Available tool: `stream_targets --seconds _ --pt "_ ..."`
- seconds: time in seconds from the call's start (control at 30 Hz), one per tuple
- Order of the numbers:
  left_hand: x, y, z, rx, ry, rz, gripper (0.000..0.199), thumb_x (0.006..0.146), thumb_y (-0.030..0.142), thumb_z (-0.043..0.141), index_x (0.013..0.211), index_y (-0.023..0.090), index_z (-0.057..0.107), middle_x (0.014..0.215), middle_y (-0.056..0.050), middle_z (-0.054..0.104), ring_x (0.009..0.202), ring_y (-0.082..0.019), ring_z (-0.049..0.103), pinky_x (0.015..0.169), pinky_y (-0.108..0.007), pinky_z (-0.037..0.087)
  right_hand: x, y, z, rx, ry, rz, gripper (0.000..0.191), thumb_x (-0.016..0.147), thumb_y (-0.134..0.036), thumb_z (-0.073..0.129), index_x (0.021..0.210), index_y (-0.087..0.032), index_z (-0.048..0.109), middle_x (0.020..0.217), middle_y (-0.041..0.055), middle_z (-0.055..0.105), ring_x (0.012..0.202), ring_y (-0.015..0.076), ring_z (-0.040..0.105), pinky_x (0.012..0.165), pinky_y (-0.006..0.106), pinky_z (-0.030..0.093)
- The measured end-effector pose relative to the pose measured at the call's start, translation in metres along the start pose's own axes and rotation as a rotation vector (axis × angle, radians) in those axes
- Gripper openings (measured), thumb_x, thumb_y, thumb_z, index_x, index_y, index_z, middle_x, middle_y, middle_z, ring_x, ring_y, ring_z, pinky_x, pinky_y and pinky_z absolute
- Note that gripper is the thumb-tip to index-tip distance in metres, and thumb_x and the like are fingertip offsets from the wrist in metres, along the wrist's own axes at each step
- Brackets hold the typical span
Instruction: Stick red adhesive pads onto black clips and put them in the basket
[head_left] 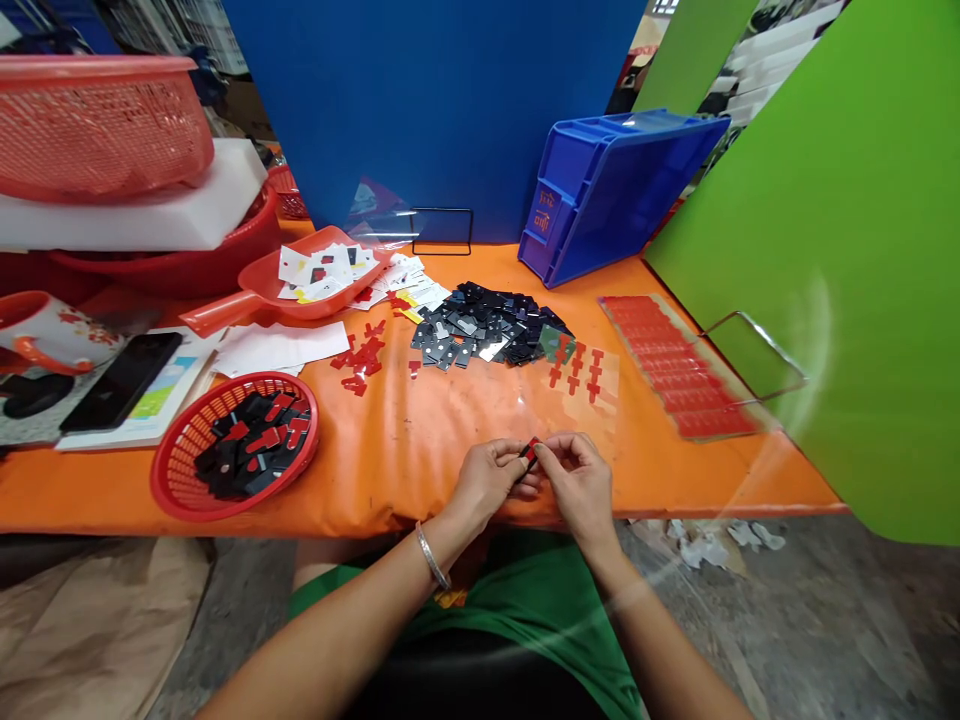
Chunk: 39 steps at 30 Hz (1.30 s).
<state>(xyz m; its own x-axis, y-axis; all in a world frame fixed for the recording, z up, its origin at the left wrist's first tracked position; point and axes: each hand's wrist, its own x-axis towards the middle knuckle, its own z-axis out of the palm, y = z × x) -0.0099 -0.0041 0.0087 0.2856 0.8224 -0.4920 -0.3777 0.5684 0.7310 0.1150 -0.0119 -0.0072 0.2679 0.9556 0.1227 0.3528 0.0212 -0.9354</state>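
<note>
Near the table's front edge, my left hand grips a small black plate with a red sticker. My right hand pinches the same piece from the other side, its thumb on the red part. Just beyond the hands lies a clear sheet carrying several red T-shaped stickers. A heap of small black plates spreads over the middle of the table. Loose red pieces lie left of the heap. At the left, a red basket holds black plates, some with red stickers.
A red scoop holds white cards. A blue crate stands tilted at the back. On the right lies a sheet of red stickers, beside a green panel. A phone and a mug sit at the far left.
</note>
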Motion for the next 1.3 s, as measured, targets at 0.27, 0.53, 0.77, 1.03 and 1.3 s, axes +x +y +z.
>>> stream_targets --seconds 0.27,0.53,0.77,1.03,1.3 --pt "0.001 -0.004 -0.003 0.013 -0.024 0.038 0.018 0.071 0.020 0.068 0.085 0.007 0.065 0.060 -0.003 0.065 0.055 -0.013 0.064 0.061 -0.026 0.055 -0.002 -0.001 0.002 -0.106 0.018 -0.021 0.026 0.076 -0.043 0.063 0.074 -0.018 0.056 0.079 0.0026 0.055 0.059 0.0126 0.054 0.057 0.027 0.047" --pt "-0.001 0.000 -0.004 0.021 -0.013 0.008 0.015 0.071 0.015 0.066 0.084 0.008 0.065 0.063 -0.004 0.066 0.056 -0.013 0.064 0.060 -0.024 0.055 0.004 -0.004 -0.005 0.044 -0.113 0.123 0.043 0.068 -0.050 0.068 0.095 -0.018 0.056 0.071 -0.0006 0.058 0.046 0.0101 0.049 0.044 0.023 0.040" --pt "-0.002 0.003 -0.002 0.066 -0.039 -0.021 0.014 0.074 0.015 0.063 0.086 0.008 0.066 0.071 -0.007 0.068 0.053 -0.011 0.063 0.057 -0.023 0.055 0.010 -0.002 -0.009 0.114 -0.237 0.240 0.046 0.077 -0.059 0.054 0.055 -0.018 0.052 0.038 -0.0050 0.040 0.036 0.0074 0.032 0.037 0.020 0.027" --pt "0.001 -0.001 -0.003 0.075 -0.040 -0.040 0.010 0.073 0.016 0.064 0.080 0.008 0.065 0.064 -0.005 0.067 0.049 -0.010 0.061 0.055 -0.022 0.054 0.010 -0.001 -0.006 0.125 -0.230 0.222 0.043 0.071 -0.058 0.062 0.055 -0.018 0.053 0.040 -0.0044 0.043 0.037 0.0080 0.036 0.035 0.020 0.028" --pt "-0.036 0.032 -0.002 -0.022 -0.110 0.131 0.026 0.072 0.031 0.065 0.086 0.010 0.065 0.076 -0.008 0.069 0.064 -0.015 0.066 0.065 -0.027 0.054 0.010 0.000 -0.001 0.134 -0.138 0.333 0.048 0.075 -0.064 0.053 0.061 -0.018 0.058 0.037 -0.0015 0.047 0.028 0.0094 0.034 0.029 0.022 0.023"
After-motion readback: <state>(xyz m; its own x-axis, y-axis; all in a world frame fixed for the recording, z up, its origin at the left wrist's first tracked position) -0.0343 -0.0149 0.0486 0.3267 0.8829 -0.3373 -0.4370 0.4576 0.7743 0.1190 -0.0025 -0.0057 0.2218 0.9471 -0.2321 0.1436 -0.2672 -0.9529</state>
